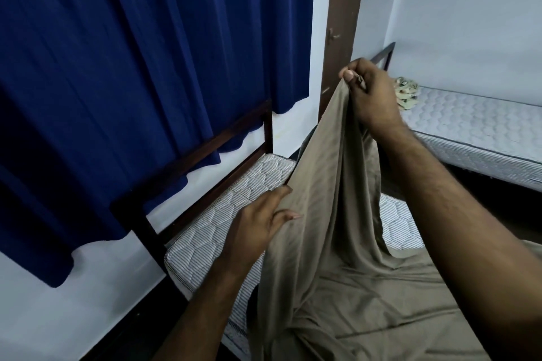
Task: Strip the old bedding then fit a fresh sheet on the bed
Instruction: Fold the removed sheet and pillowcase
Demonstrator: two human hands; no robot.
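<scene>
Head view: right hand (pixel 371 94) pinches the tan sheet (pixel 328 214) at upper centre, left hand (pixel 258 226) grips its edge above the striped mattress (pixel 211 228).

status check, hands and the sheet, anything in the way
Right hand pinches olive sheet up high. Left hand holds its edge. Mattress head end bare. Nothing in the way.

Walls (pixel 469 9): pale, bluish white. Left: dark blue curtain (pixel 117 67) in pleats, hem above floor level. Centre: brown wooden post (pixel 343 23), vertical. Far right: second bed (pixel 481 126), bare quilted mattress against the wall. Floor (pixel 484 193) dark. Light dim, even.
</scene>
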